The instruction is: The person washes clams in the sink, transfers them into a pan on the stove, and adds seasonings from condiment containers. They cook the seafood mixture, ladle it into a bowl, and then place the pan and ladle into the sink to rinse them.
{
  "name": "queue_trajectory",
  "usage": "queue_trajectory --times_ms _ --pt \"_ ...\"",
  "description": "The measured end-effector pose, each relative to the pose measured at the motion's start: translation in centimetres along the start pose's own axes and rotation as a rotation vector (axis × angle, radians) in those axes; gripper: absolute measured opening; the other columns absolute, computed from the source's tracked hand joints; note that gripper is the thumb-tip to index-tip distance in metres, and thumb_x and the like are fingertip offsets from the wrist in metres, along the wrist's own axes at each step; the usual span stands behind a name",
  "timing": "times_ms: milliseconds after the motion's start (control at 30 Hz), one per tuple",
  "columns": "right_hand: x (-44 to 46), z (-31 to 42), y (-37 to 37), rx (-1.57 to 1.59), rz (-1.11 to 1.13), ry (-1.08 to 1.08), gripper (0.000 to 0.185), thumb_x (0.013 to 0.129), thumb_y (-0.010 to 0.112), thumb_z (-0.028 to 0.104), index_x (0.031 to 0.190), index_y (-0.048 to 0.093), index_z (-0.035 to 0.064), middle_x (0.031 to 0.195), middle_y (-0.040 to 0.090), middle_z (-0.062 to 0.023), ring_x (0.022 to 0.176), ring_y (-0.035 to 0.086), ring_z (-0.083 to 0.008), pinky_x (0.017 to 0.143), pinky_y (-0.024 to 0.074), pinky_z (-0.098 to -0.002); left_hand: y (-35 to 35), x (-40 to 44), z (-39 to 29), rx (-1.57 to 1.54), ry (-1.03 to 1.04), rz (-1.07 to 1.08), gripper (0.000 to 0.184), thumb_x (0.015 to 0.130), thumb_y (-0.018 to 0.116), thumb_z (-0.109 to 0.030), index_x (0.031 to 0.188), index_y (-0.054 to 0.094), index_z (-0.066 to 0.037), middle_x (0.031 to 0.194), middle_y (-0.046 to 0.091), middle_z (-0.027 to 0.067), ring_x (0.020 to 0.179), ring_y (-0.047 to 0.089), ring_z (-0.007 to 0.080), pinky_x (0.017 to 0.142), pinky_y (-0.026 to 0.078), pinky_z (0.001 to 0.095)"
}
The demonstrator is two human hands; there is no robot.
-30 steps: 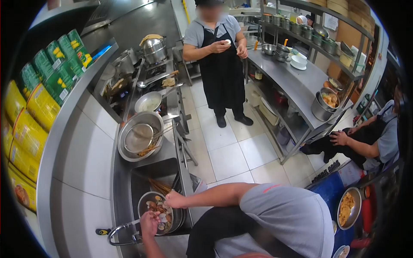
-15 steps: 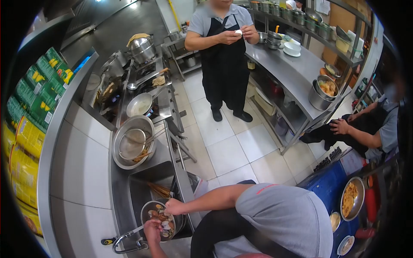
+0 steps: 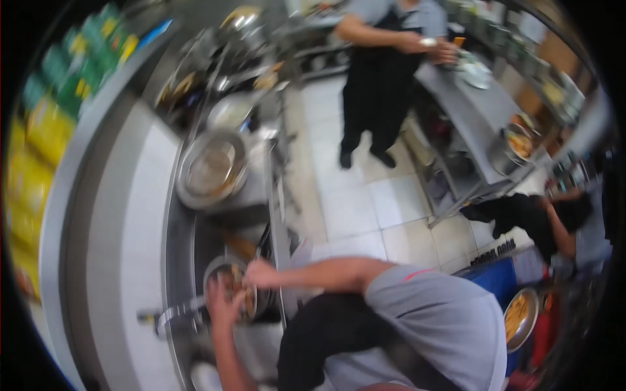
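A metal pot (image 3: pixel 210 270) with clams, blurred by motion, stands in the sink (image 3: pixel 202 244). My left hand (image 3: pixel 225 301) is over the pot's near side, fingers spread, with nothing visible in it. My right hand (image 3: pixel 261 274) is closed at the pot's right side; whatever it may hold is hidden. Beside the pot, the curved tap (image 3: pixel 182 311) reaches in from the left. A bundle of thin brown sticks (image 3: pixel 240 244) lies in the sink behind the pot.
Beyond the sink are a large metal bowl (image 3: pixel 189 186) with a strainer and a stove with a pan (image 3: pixel 231 111). A standing person (image 3: pixel 378 85) holds a small white thing near a steel table (image 3: pixel 466 111). Another person's leg (image 3: pixel 508 212) and arm show at right.
My left hand has opened, its fingers spreading over the pot. My right hand stays closed at the pot. The view has shifted and blurred, and the standing person appears further right.
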State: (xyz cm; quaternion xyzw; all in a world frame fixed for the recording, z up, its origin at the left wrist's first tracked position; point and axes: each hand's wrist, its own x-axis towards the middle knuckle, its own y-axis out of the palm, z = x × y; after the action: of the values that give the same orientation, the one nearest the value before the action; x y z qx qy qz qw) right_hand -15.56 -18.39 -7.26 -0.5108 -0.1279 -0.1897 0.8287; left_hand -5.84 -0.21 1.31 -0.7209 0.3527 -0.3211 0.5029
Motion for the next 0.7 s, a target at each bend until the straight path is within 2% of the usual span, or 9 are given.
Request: queue_trajectory --times_ms 33,100,133,233,333,400,433,600,700 --pt "0.4 -0.2 0.6 -0.106 0.014 -0.127 0.021 0.071 0.063 0.029 0.066 0.072 0.0107 0.073 0.068 -0.0132 0.07 0.066 -0.0326 0.063 0.0522 -0.0464 -1.4 0.4 -0.6 0.01 -0.124 0.091 0.107 0.066 0.083 -0.051 0.15 0.033 -0.009 0.154 0.032 0.0257 0.139 0.038 0.0403 0.113 0.034 0.0464" --pt "0.9 0.4 1.2 0.239 -0.109 -0.021 0.022 0.077 0.066 0.025 0.063 0.069 0.0078 0.068 0.066 -0.0127 0.065 0.064 -0.026 0.06 0.0506 -0.043 -2.2 0.9 -0.7 -0.205 -0.171 0.181 0.111 0.065 0.083 -0.049 0.15 0.028 -0.005 0.151 0.036 0.0256 0.135 0.044 0.04 0.108 0.04 0.0445" --pt "1.6 3.4 -3.5 0.889 0.051 0.61 0.025 0.075 0.069 0.023 0.064 0.067 0.0012 0.056 0.06 -0.0085 0.053 0.055 -0.0157 0.052 0.0468 -0.0379 -1.6 0.8 -0.1 -0.132 -0.227 0.193 0.108 0.067 0.082 -0.046 0.15 0.027 -0.004 0.143 0.046 0.0248 0.127 0.051 0.0395 0.103 0.044 0.0429" --pt "2.3 4.6 -3.4 1.07 0.001 0.82 0.034 0.079 0.071 0.023 0.055 0.055 0.0043 0.054 0.052 -0.0001 0.052 0.045 -0.008 0.047 0.0385 -0.0332 -0.4 0.5 0.8 -0.167 -0.393 0.106 0.097 0.069 0.081 -0.045 0.145 0.037 -0.004 0.132 0.056 0.0242 0.118 0.058 0.0402 0.098 0.047 0.0418" --pt "2.4 5.4 -3.4 1.204 0.033 0.883 0.034 0.083 0.07 0.02 0.057 0.05 0.0095 0.054 0.05 0.0015 0.045 0.042 -0.0076 0.041 0.0326 -0.0288 -1.5 0.6 1.6 -0.318 -0.512 0.111 0.072 0.074 0.078 -0.041 0.13 0.054 -0.002 0.118 0.065 0.0218 0.109 0.063 0.0379 0.094 0.049 0.0397" --pt "1.9 5.0 -4.3 1.227 0.026 0.887 0.034 0.083 0.07 0.019 0.058 0.049 0.0098 0.054 0.049 0.0014 0.044 0.041 -0.008 0.04 0.0324 -0.0283 -0.6 0.7 3.8 -0.469 -0.452 -0.09 0.045 0.082 0.073 -0.035 0.113 0.065 -0.003 0.107 0.069 0.0182 0.098 0.067 0.0317 0.089 0.05 0.0382" --pt "1.9 5.2 -4.0 1.249 0.018 0.889 0.033 0.083 0.07 0.018 0.06 0.048 0.0101 0.054 0.049 0.0012 0.043 0.041 -0.0083 0.039 0.0322 -0.0277 -0.3 0.8 5.4 -0.946 -0.529 0.015 0.032 0.088 0.068 -0.022 0.11 0.065 0.001 0.101 0.069 0.0116 0.09 0.066 0.0172 0.08 0.052 0.031" --pt "1.8 5.5 -3.3 1.26 -0.005 0.875 0.034 0.082 0.07 0.015 0.058 0.045 0.011 0.054 0.048 0.001 0.043 0.042 -0.0084 0.039 0.0336 -0.0282 -2.1 0.9 6.4 -0.573 -0.624 -0.02 0.023 0.086 0.067 -0.017 0.104 0.066 -0.001 0.092 0.069 0.0075 0.084 0.065 0.015 0.076 0.052 0.03" --pt "1.8 5.4 -3.4 1.25 -0.013 0.87 0.033 0.082 0.068 0.014 0.058 0.045 0.011 0.054 0.048 0.0011 0.043 0.041 -0.0088 0.039 0.0342 -0.0287 -2.6 0.5 5.5 -0.561 -0.389 -0.062 0.024 0.083 0.069 -0.012 0.105 0.066 -0.002 0.096 0.068 0.0085 0.085 0.064 0.0147 0.075 0.052 0.0305"
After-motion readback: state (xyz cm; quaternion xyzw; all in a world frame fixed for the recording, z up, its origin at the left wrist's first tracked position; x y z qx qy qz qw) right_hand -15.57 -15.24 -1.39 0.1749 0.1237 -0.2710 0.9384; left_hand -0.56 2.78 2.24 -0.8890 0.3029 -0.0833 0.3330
